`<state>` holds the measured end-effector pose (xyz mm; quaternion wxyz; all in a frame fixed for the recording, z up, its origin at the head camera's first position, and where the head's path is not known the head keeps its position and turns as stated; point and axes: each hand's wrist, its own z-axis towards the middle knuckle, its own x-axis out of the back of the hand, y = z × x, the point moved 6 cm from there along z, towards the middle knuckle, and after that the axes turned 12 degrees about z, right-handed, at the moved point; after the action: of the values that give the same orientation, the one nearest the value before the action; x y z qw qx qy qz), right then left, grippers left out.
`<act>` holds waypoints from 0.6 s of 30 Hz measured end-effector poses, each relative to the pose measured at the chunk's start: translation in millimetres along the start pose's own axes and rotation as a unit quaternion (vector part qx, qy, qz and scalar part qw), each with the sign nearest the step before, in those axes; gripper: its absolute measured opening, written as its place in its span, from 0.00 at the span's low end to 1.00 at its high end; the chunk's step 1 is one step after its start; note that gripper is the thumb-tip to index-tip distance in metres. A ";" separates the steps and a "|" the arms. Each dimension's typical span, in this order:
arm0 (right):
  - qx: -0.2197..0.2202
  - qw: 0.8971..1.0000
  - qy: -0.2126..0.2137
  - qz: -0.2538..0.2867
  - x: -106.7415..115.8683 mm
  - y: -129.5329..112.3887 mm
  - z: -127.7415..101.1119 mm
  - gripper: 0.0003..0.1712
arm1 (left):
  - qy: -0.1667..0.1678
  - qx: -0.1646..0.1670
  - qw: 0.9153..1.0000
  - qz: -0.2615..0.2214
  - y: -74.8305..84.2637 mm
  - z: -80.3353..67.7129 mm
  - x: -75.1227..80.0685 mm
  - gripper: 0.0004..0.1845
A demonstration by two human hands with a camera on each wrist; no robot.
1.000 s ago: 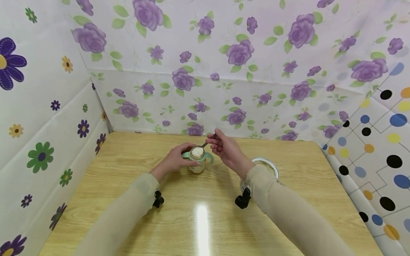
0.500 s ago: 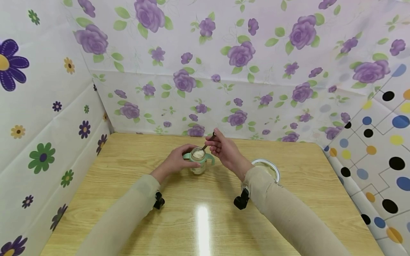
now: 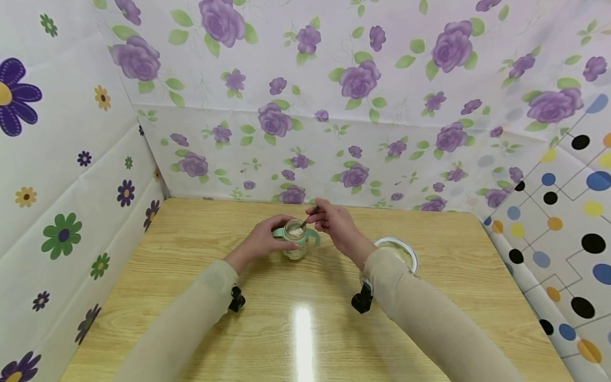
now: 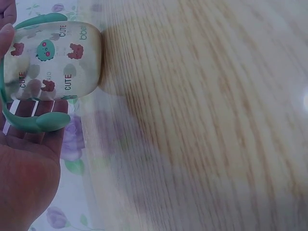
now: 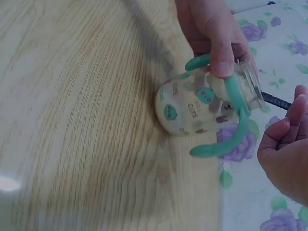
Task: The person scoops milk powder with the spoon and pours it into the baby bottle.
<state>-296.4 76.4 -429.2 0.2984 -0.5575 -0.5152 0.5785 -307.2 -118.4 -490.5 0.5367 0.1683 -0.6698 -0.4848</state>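
Note:
A small clear baby bottle with green handles and cartoon prints stands on the wooden table, white powder showing in its open mouth. My left hand grips the bottle from the left, thumb over the green handle ring. My right hand pinches a dark-handled spoon whose bowl dips into the bottle mouth. The spoon handle shows next to the bottle in the right wrist view.
A round white-rimmed container of pale powder sits on the table behind my right forearm. Flowered panels close in the back and left, a dotted panel the right. A light glare lies on the near tabletop.
My right hand has tipped the spoon down from above the bottle rim into the bottle mouth and lowered slightly. The left hand and bottle have stayed in place.

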 end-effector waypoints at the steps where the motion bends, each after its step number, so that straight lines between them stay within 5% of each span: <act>1: 0.006 1.000 -0.003 -0.020 0.4 -1.6 -0.5 0.24 | 0.000 0.001 1.000 0.002 -0.1 0.0 0.0 0.36; 8: 0.048 0.987 -0.043 -0.151 -1.2 -17.3 -6.0 0.22 | 0.001 0.003 1.000 0.013 -0.5 -0.3 0.0 0.36; 18: 0.059 0.967 -0.079 -0.235 -2.3 -25.0 -7.4 0.22 | -0.003 -0.002 1.000 0.009 1.0 -1.0 -0.3 0.36</act>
<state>-294.6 83.6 -404.0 0.4171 -0.3547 -0.6183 0.5638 -305.9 -118.2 -489.9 0.5395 0.1601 -0.6718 -0.4817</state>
